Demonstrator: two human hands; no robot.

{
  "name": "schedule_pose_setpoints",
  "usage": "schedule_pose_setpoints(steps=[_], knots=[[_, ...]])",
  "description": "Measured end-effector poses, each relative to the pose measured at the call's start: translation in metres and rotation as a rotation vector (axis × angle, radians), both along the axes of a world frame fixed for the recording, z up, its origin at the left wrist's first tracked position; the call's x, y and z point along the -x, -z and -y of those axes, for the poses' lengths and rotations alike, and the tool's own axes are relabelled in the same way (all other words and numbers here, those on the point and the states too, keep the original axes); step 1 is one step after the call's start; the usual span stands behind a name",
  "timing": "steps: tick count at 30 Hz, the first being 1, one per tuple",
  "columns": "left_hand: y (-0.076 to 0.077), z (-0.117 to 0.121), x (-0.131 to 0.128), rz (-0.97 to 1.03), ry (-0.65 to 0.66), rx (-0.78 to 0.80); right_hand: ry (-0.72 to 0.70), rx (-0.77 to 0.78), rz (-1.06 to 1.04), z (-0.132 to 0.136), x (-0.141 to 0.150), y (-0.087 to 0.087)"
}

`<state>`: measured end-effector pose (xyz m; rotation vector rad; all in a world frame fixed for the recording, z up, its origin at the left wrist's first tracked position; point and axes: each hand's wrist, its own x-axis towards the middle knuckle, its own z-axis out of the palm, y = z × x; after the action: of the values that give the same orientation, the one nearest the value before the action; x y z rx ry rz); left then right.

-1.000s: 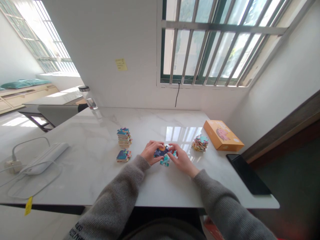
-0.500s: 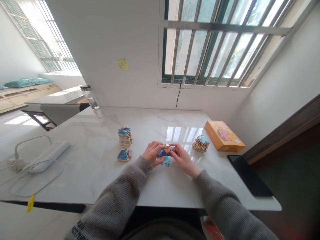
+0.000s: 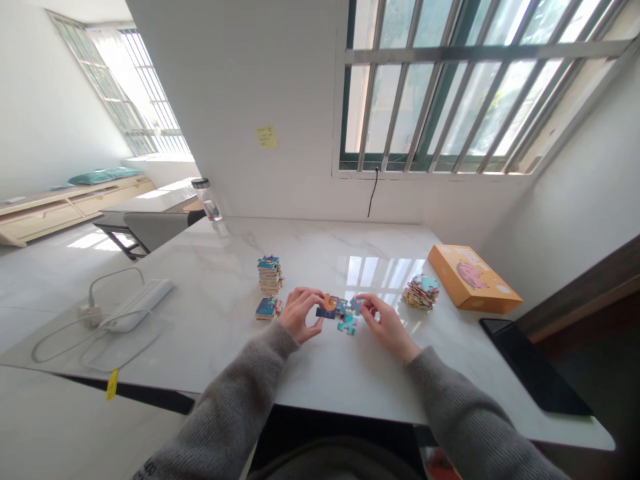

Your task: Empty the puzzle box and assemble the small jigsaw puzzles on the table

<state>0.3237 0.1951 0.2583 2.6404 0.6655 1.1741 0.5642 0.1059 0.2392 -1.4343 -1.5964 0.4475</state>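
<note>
My left hand (image 3: pixel 302 316) grips a dark blue puzzle piece with an orange shape (image 3: pixel 327 307) between thumb and fingers. A blue puzzle piece (image 3: pixel 356 305) is pinched in my right hand (image 3: pixel 385 323), a little to the right. Between and below the hands, a turquoise puzzle piece (image 3: pixel 347 325) lies on the table, with more patterned pieces partly showing above it. To the left of my left hand stand a tall stack of puzzle pieces (image 3: pixel 271 275) and a low stack (image 3: pixel 267 308). Another stack of pieces (image 3: pixel 421 292) is on the right.
An orange box (image 3: pixel 473 279) and a black tablet-like slab (image 3: pixel 535 365) lie at the right of the white table (image 3: pixel 225 360). A power strip (image 3: pixel 137 305) with cables is at the left. A clear bottle (image 3: pixel 207 200) stands at the back left corner.
My hands have moved apart, each with a piece; they were close together over the pieces before. The camera view has shifted left, so things sit farther right.
</note>
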Motion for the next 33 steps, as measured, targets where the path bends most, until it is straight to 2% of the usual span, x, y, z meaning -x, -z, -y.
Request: schedule_pose_setpoints(steps=[3,7,11,15,23,26,29,31,33], knots=[[-0.027,-0.028,0.033,0.038,-0.056,-0.027,-0.018,0.002,0.009,0.0,0.001,0.0],[-0.055,-0.085,0.078,-0.022,-0.198,0.041,-0.03,0.004,0.022,0.001,0.002,0.0],[-0.058,-0.13,0.106,-0.127,-0.24,0.133,-0.035,0.011,0.034,0.001,0.002,0.001],[-0.05,-0.15,0.112,-0.154,-0.244,0.21,-0.049,0.001,0.064,0.001,0.003,0.003],[-0.037,-0.154,0.112,-0.148,-0.246,0.315,-0.049,-0.016,0.088,0.003,0.002,0.003],[-0.039,-0.147,0.112,-0.107,-0.252,0.278,-0.049,-0.018,0.091,0.002,0.002,0.002],[-0.05,-0.127,0.1,-0.037,-0.25,0.117,-0.042,-0.014,0.098,0.001,0.001,0.003],[-0.055,-0.107,0.081,-0.011,-0.197,0.015,-0.039,-0.014,0.117,0.0,0.0,0.004],[-0.053,-0.083,0.056,-0.059,-0.122,-0.002,-0.051,-0.024,0.164,-0.001,-0.001,0.006]])
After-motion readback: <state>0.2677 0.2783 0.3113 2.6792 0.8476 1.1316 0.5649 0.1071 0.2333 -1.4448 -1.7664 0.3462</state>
